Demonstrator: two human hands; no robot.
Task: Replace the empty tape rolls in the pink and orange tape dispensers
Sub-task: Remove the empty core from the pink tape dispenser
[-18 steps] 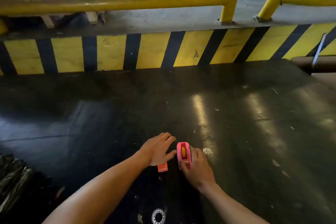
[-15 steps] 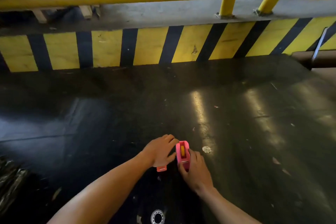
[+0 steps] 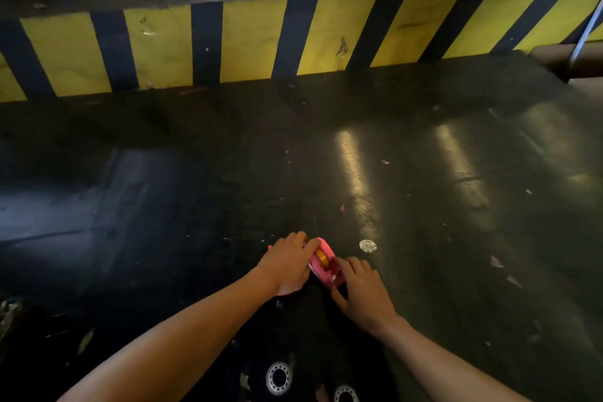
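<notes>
The pink tape dispenser [image 3: 327,268] lies on the dark floor between my hands, with a yellow-orange core [image 3: 320,257] showing in its slot. My left hand [image 3: 287,263] presses against its left side, fingertips curled over the top edge. My right hand [image 3: 362,290] grips its near end from the right. The orange dispenser is almost wholly hidden under my left hand; only a reddish sliver [image 3: 283,294] shows below the palm. Two white-cored tape rolls [image 3: 278,378] [image 3: 346,395] lie near my body at the bottom edge.
A small white disc [image 3: 368,245] lies on the floor just right of the dispenser. A yellow-and-black striped kerb [image 3: 248,42] runs across the far side. A brown box [image 3: 574,59] stands at the right.
My left hand has shifted right from over the orange dispenser onto the pink one, which now lies angled. My head has tipped down and closer.
</notes>
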